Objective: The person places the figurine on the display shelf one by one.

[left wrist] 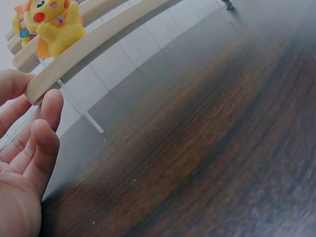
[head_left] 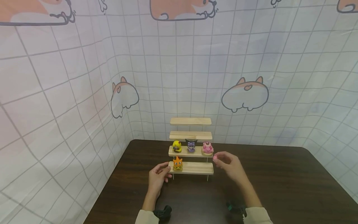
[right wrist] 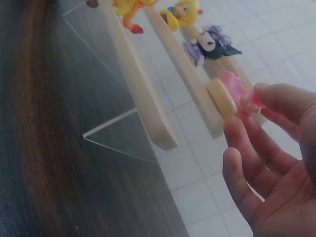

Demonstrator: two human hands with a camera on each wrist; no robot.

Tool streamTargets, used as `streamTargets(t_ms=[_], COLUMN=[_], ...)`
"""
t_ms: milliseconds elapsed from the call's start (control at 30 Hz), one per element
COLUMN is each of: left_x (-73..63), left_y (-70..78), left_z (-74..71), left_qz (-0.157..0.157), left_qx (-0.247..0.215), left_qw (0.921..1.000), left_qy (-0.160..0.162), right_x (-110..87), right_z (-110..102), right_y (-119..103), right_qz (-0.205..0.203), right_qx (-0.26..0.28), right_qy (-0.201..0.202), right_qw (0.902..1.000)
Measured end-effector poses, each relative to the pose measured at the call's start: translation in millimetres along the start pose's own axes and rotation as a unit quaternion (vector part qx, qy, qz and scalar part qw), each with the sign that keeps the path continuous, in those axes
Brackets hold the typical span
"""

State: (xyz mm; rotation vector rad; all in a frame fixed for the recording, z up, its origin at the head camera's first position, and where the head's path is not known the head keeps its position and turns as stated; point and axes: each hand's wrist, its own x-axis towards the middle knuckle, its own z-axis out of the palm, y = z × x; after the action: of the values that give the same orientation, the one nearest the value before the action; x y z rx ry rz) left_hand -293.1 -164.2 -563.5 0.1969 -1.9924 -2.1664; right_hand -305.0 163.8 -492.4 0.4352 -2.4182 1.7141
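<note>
A tiered wooden display stand (head_left: 195, 168) with clear legs is on the dark table. My left hand (head_left: 157, 178) pinches the left end of its lowest shelf, thumb and fingers around the board's edge. An orange-and-yellow figurine (head_left: 177, 163) sits on that shelf, near this hand. One shelf up are a yellow figurine (head_left: 176, 146), a purple-and-black figurine (head_left: 191, 145) and a pink figurine (head_left: 207, 148) on a round base. Beside the pink figurine, my right hand (head_left: 231, 166) holds a small pink piece (right wrist: 253, 100) between thumb and fingertips. Fingers partly cover that piece, so its kind is unclear.
Two upper shelves (head_left: 190, 121) of the stand rise at the back. Behind the dark wooden table (head_left: 279, 174) hangs a white grid-patterned cloth (head_left: 193, 68) with cartoon dogs. Dark straps (head_left: 163, 213) circle the wrists.
</note>
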Motion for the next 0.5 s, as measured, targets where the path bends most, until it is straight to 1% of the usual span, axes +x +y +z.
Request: streamTargets(t_ms=[233,500], left_x=[0.6,1.5], left_y=[-0.2,-1.2], left_z=[0.1,-0.5], left_qz=[-0.005,-0.004], left_qx=[-0.003,0.001], left_qw=[1.0000,1.0000], left_qy=[0.001,-0.003], right_x=[-1.5,-0.3], right_z=[9.9,24.9], right_y=[-6.0,-6.8], right_qz=[0.006,0.007], right_qx=[0.000,0.003], right_qy=[-0.001,-0.017], right_qw=[1.0000,0.9998])
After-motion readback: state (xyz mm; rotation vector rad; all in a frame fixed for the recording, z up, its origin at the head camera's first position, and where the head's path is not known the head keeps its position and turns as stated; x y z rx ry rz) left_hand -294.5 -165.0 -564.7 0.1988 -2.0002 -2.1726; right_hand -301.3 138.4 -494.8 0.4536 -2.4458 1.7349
